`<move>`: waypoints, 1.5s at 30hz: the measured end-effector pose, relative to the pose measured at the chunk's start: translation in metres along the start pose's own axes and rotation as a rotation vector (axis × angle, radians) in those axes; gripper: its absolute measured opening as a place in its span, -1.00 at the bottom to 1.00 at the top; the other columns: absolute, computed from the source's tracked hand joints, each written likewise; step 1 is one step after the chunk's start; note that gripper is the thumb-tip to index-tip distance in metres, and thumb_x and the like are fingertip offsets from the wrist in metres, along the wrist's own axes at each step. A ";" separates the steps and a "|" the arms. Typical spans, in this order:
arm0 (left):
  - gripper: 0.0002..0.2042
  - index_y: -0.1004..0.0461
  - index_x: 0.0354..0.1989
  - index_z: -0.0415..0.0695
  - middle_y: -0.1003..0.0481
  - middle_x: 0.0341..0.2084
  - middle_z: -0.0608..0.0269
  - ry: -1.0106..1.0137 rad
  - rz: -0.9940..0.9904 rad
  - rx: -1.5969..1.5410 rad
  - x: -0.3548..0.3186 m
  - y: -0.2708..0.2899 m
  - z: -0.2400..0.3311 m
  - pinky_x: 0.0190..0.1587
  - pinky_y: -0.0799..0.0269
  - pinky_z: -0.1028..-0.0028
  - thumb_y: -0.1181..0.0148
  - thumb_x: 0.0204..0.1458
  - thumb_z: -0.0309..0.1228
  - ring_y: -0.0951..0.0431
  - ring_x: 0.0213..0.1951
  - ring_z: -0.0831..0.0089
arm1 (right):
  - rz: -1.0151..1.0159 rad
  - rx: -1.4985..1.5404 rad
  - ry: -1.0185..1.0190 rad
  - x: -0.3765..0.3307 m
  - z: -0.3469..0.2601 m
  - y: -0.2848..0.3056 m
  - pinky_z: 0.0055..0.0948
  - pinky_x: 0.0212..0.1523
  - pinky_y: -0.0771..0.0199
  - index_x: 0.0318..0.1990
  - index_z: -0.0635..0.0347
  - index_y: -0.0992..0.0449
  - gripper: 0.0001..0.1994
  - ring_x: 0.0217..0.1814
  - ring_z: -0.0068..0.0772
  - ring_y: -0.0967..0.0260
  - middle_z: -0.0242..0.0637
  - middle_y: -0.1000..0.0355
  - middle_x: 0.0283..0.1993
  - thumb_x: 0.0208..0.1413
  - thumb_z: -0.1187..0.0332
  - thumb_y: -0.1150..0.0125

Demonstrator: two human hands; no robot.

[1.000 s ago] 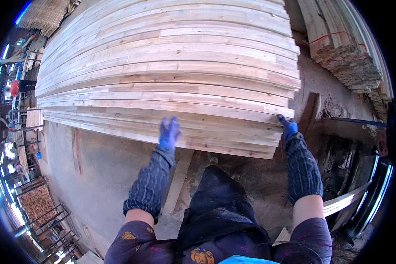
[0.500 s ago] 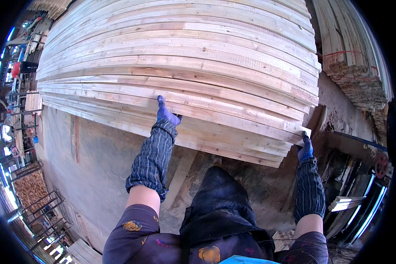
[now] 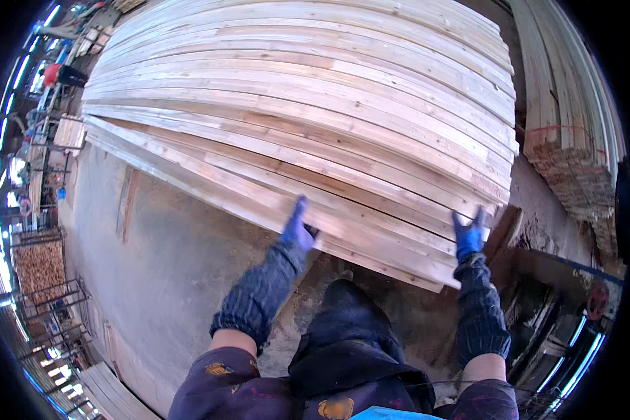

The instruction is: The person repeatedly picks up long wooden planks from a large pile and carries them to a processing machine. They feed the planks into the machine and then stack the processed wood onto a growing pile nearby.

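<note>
A wide stack of long pale wooden boards (image 3: 294, 91) lies in front of me, its layers stepped along the near side. In a purple-blue glove, my left hand (image 3: 301, 229) is closed on a motion-blurred wooden board (image 3: 259, 198) at the stack's near edge, its thumb over the top; the fingers beneath are mostly hidden. This board slants away from its neighbours. My right hand (image 3: 470, 236), gloved too, has thumb and fingers spread by the right ends of the boards and grips nothing visible. Dark striped sleeves cover both forearms.
Another bundle of boards (image 3: 563, 140), bound with a red strap, stands at the far right. Metal frames and a red handwheel (image 3: 598, 301) are at the lower right. On the left, a person in red (image 3: 52, 75) stands beyond racks and a pile of wood pieces (image 3: 40, 269).
The near board has swung toward me at its right end. My left hand has come right and nearer with it; my right hand has come off the board end and spread its fingers.
</note>
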State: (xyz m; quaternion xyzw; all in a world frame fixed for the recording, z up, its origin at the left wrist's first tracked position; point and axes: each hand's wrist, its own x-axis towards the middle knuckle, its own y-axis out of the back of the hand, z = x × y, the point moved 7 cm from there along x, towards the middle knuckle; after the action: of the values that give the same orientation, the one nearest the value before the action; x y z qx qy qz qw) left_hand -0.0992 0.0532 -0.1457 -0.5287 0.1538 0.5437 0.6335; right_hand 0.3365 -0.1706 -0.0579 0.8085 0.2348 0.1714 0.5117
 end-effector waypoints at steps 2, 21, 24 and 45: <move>-0.60 -0.45 0.04 0.14 -0.52 -0.19 0.37 0.163 -0.048 0.068 -0.051 -0.029 -0.050 -0.07 -0.58 0.30 -0.35 0.09 -0.03 -0.55 -0.14 0.44 | -0.695 0.744 -0.087 -0.036 -0.059 -0.075 -0.27 0.38 -0.24 0.34 0.33 -0.27 -0.15 0.38 -0.07 -0.26 0.11 -0.38 0.25 0.04 -0.07 -0.44; -0.13 -0.24 0.38 0.10 -0.29 0.33 0.14 -0.551 -0.229 2.711 -0.165 -0.052 0.188 0.39 0.05 -0.18 -0.37 -0.14 0.16 -0.21 0.38 0.09 | -1.360 0.212 0.169 -0.212 0.003 0.136 -0.19 0.35 -0.24 0.33 0.22 -0.33 0.02 0.33 -0.07 -0.33 0.05 -0.39 0.27 -0.26 -0.21 -0.56; -0.04 -0.22 0.39 0.21 -0.32 0.30 0.15 -0.561 -0.549 2.759 -0.131 -0.027 0.193 0.37 -0.06 -0.12 -0.52 -0.30 0.08 -0.29 0.32 0.04 | -1.144 0.048 0.155 -0.232 0.060 0.197 -0.16 0.35 -0.25 0.32 0.18 -0.35 0.01 0.33 -0.01 -0.32 0.01 -0.39 0.28 -0.30 -0.18 -0.58; -0.09 -0.41 0.01 -0.27 -0.42 -0.23 -0.03 -1.523 -1.031 2.322 -0.315 -0.195 -0.149 0.37 0.02 -0.16 -0.46 -0.55 0.11 -0.42 -0.12 0.00 | 0.063 -0.270 0.277 -0.321 0.204 0.362 0.07 0.42 -0.17 0.34 -0.02 -0.30 -0.08 0.39 0.00 -0.25 -0.14 -0.33 0.34 -0.40 0.28 -0.39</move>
State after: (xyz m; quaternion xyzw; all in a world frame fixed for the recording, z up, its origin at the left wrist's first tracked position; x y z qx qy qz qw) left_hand 0.0096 -0.2083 0.1355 0.6724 -0.0695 -0.0203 0.7367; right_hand 0.2489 -0.6334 0.1734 0.7083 0.2522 0.3268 0.5727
